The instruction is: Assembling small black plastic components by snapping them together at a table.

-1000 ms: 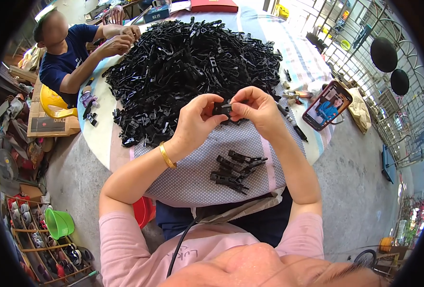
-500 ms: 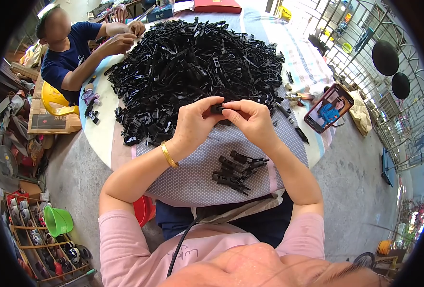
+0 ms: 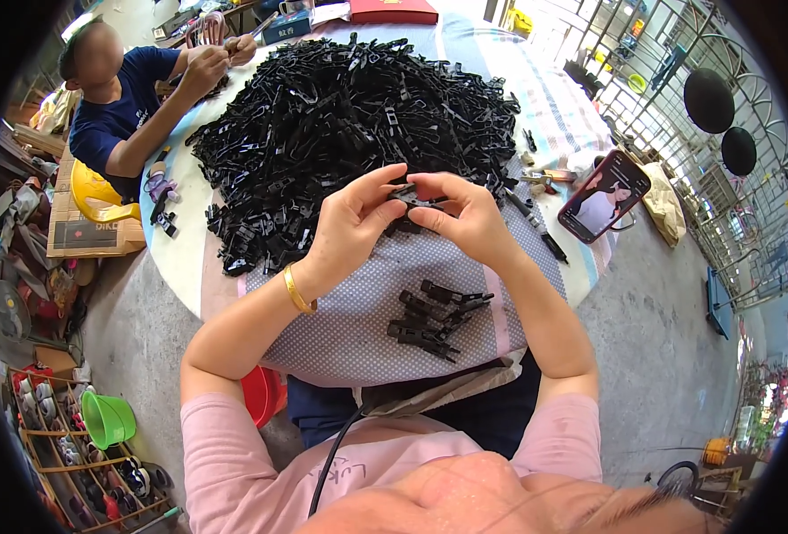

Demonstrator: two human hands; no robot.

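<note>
A small black plastic clip point(image 3: 404, 193) is pinched between my two hands, just in front of the big heap of black clips point(image 3: 349, 116). My left hand point(image 3: 351, 221) has its thumb and index finger closed on the clip's left side. From the other side, the fingertips and thumb of my right hand point(image 3: 467, 221) grip it too, and they hide part of it. Nearer to me, on the dotted grey tablecloth point(image 3: 340, 334), lies a small separate group of black clips point(image 3: 436, 319).
Right of the heap a phone point(image 3: 606, 198) leans upright, with a black marker-like stick point(image 3: 541, 230) beside it. A co-worker point(image 3: 131, 98) sits at the far left, hands raised over the table. A red box point(image 3: 394, 11) lies at the far edge.
My fingers have spread somewhat and shifted on the clip, showing more of it. The co-worker's hands have moved left and up. The phone's picture differs. The small group of clips stays put.
</note>
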